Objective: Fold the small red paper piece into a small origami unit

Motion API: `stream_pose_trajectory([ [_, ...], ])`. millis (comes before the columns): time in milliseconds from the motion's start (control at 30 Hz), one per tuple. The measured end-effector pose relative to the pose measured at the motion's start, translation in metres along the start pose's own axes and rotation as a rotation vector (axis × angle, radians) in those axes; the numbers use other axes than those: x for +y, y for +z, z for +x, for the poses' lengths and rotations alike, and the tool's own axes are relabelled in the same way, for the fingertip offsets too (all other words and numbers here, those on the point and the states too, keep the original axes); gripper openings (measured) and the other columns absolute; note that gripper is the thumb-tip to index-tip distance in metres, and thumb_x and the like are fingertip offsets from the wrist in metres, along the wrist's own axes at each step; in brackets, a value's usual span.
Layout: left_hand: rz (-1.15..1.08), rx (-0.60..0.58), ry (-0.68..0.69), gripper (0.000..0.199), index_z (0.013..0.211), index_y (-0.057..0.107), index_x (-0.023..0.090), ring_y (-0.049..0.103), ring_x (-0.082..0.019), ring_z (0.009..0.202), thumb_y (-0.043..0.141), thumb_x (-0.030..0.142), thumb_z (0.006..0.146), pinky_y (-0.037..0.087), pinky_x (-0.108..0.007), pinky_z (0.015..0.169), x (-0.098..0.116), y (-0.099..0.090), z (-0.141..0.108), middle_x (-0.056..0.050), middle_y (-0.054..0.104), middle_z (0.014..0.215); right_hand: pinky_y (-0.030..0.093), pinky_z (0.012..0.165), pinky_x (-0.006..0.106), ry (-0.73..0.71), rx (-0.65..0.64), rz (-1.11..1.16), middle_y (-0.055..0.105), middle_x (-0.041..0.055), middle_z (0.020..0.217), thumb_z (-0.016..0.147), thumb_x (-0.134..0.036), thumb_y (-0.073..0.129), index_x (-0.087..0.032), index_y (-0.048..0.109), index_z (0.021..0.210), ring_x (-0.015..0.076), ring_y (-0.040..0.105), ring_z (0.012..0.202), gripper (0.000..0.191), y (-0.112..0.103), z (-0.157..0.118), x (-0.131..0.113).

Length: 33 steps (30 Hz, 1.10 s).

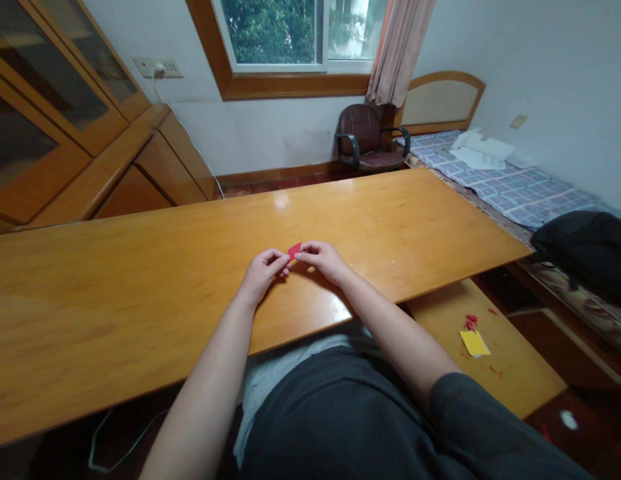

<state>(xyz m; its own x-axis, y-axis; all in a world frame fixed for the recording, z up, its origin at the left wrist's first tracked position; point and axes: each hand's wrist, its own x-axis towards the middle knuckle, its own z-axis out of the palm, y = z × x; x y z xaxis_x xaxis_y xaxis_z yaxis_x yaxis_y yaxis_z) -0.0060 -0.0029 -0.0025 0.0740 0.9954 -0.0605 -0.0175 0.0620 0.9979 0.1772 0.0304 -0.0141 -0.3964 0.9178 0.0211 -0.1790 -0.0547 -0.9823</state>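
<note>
Though indoors, glossy daylit table

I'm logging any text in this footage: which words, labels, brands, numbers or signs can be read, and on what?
None can be read anywhere in the picture.
Red piece between the left hand and right hand: no text visible.
Yellow square: no text visible.
Wall socket panel and black bag: any marking is too small or blurred to read.
</note>
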Motion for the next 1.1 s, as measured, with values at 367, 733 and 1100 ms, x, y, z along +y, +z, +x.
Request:
stream_pose_trajectory([
  [367,0.032,-0.01,-0.013,0.039,0.074,0.065,0.015,0.058,-0.012,0.058,0.079,0.05,0.067,0.047,-0.024,0.056,0.003,0.005,0.0,-0.003,0.067,0.069,0.04,0.065,0.023,0.004,-0.008,-0.005,0.063,-0.0012,0.071,0.07,-0.044,0.077,-0.014,0.068,0.083,0.0098,0.052,0.065,0.034,0.002,0.001,-0.003],
  [733,0.073,-0.028,0.009,0.04,0.077,0.067,0.015,0.058,-0.012,0.059,0.078,0.052,0.069,0.048,-0.025,0.057,0.0,0.006,0.001,-0.004,0.068,0.071,0.036,0.058,0.022,0.009,0.006,-0.086,0.061,-0.0011,0.066,0.072,-0.048,0.073,-0.014,0.067,0.078,0.01,0.048,0.062,0.035,0.005,-0.002,-0.009],
  [1100,0.101,-0.053,0.028,0.038,0.076,0.067,0.016,0.059,-0.013,0.058,0.073,0.053,0.073,0.047,-0.026,0.058,0.002,0.004,0.0,-0.003,0.066,0.063,0.035,0.057,0.022,0.015,-0.025,-0.096,0.061,-0.0003,0.067,0.075,-0.049,0.071,-0.013,0.067,0.077,0.0095,0.049,0.06,0.036,0.003,-0.004,-0.011],
])
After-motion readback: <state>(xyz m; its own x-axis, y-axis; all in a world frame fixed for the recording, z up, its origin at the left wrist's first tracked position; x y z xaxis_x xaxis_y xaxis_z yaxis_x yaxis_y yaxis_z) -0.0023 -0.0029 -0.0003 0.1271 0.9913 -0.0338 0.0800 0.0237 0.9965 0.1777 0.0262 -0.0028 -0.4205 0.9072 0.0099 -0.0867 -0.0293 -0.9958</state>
